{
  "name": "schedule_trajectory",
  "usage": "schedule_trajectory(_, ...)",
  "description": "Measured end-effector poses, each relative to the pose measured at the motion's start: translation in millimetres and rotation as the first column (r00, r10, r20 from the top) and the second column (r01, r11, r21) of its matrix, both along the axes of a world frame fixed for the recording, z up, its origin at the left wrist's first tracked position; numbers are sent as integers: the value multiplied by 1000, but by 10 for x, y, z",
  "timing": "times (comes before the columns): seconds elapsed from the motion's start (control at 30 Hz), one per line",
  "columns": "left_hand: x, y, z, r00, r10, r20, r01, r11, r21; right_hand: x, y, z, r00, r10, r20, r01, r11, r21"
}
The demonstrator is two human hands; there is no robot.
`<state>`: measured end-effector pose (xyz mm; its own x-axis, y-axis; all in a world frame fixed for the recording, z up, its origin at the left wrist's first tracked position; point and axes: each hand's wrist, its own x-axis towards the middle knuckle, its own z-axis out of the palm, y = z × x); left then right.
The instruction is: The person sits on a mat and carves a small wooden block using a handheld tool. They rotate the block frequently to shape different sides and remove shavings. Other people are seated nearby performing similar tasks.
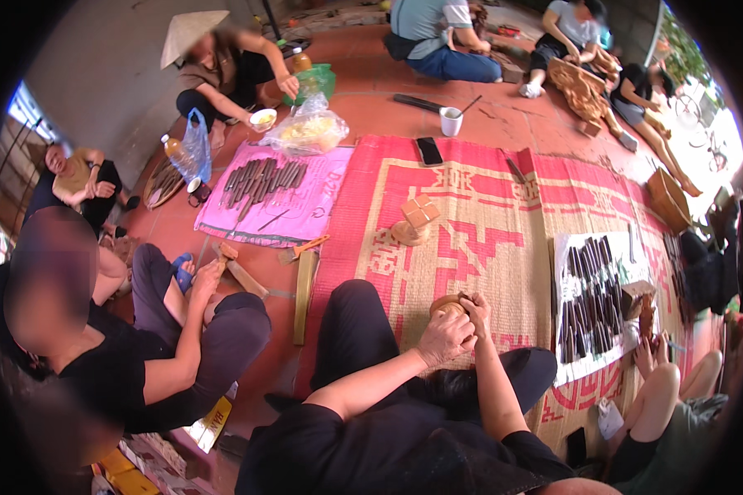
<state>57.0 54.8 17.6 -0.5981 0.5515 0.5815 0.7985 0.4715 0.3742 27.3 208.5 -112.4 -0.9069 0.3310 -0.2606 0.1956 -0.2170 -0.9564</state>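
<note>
Closest of all is the wearer's black shirt (388, 450), with bare forearms reaching forward over it to a rounded brown wooden piece (447, 303), held above the lap between the bent knees. The left hand (446, 339) is curled tight at the near side of the piece, and the right hand (476, 313) closes around its right edge; whether a small tool sits between the fingers cannot be told. Beneath and beyond spreads a red and straw-coloured mat (504, 280), bearing a pale wooden block (422, 211) that touches a rounder wooden piece (409, 234), with a black phone (428, 151) farther off. To the right, rows of dark slender tools (590, 289) lie on a white sheet (565, 373). At the mat's left edge are a flat brush (307, 248) and a long greenish bar (305, 301); farther left, a seated neighbour (194, 346) grips a wooden-handled tool (243, 276). Past them, more dark tools (264, 183) rest on a pink sheet (318, 198), and a person in a conical hat (194, 37) reaches beside a white bowl (262, 120).
</note>
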Motion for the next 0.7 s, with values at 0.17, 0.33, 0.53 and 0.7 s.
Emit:
schedule_trajectory(0.17, -108, 95, 23, 997, 56, 58, -55, 998, -22, -241, -24, 63, 963, -200, 182, 73, 840, 537)
schedule_trajectory(0.33, -100, 87, -9, 997, 45, 64, -48, 998, 41, -89, 162, -6, 981, -162, 109, 176, 975, -136)
schedule_trajectory(0.53, -59, 151, 24, 995, 61, 80, -62, 998, 12, 84, -8, -139, 984, -163, 76, 171, 979, -110)
schedule_trajectory(0.7, -97, 149, 85, 998, 2, 69, -1, 1000, -18, -109, 190, -231, 887, -389, 248, 342, 916, 210)
